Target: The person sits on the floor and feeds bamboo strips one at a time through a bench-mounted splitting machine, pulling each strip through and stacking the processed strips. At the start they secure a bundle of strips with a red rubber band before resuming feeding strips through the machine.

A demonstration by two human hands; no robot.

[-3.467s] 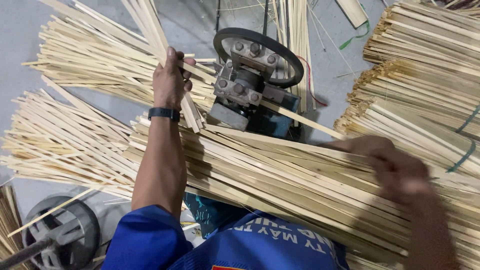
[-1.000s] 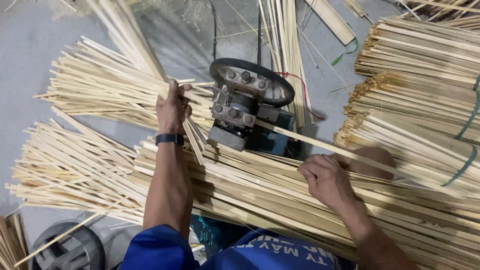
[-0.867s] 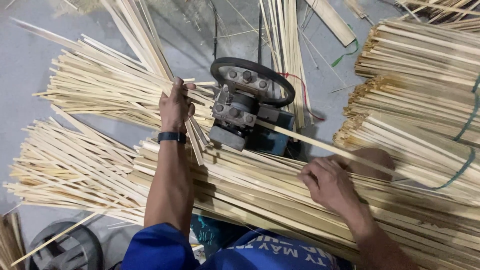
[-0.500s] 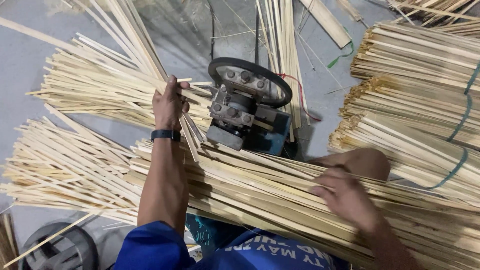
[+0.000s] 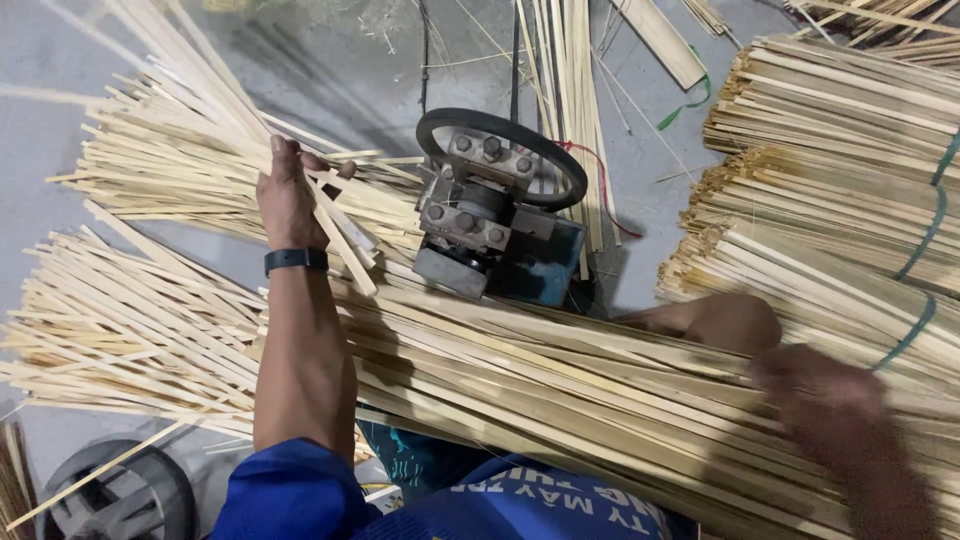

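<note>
The left hand (image 5: 290, 195), in the upper left of the frame, is closing its grip around a few pale bamboo strips (image 5: 335, 225) that are slanting down from the top left toward the machine; the fingers are wrapping them from behind, so the hold reads as clamped on those strips. A dark wristband (image 5: 296, 260) is sitting just below the hand. The right hand (image 5: 840, 420), at the lower right, is blurring with motion over the long bundle (image 5: 560, 385) lying across the person's lap; whether its grip is together or apart I cannot tell.

As for progress, it looks to be somewhere in the middle. Loose split strips are fanning out in heaps (image 5: 130, 330) on the floor at the left, which I judge to be stock already handled, while the lap bundle is holding many strips and the tied stacks (image 5: 850, 160) at the upper right, bound with green bands, are lying untouched. A good deal seems left.

The strips themselves are looking thin, flat, long and straw-coloured, with square-cut ends, light enough to flex in the hand. The small machine (image 5: 490, 215) with its dark wheel and bolted head is standing at the centre, just beside the held strips and touching the far edge of the lap bundle. A grey round object (image 5: 120, 495) is showing at the lower left corner.
</note>
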